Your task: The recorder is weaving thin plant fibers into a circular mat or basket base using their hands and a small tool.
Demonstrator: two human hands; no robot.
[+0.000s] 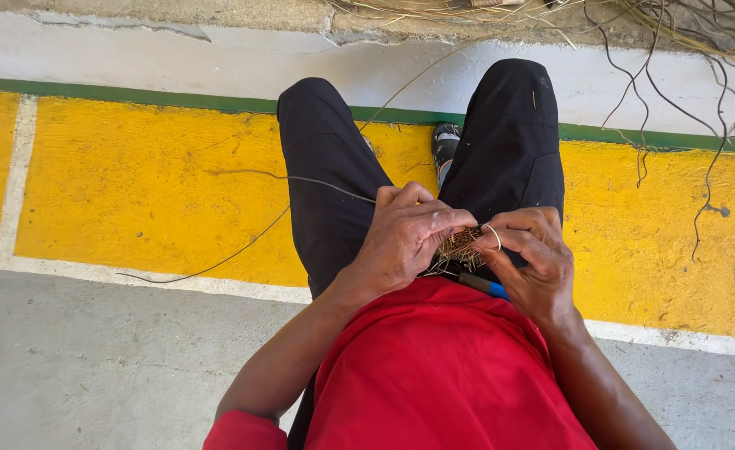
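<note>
Head view shows both hands meeting over the lap, near centre frame. The left hand (405, 237) closes its fingers around a small woven fibre piece (459, 247), which sits between the two hands. At three o'clock from it, the right hand (530, 254) pinches a thin pale strand looped at its fingertips. A long thin strand (242, 246) trails toward nine o'clock across the yellow painted floor (134, 192). A blue-handled tool (488, 287) lies on the lap, just below the hands.
</note>
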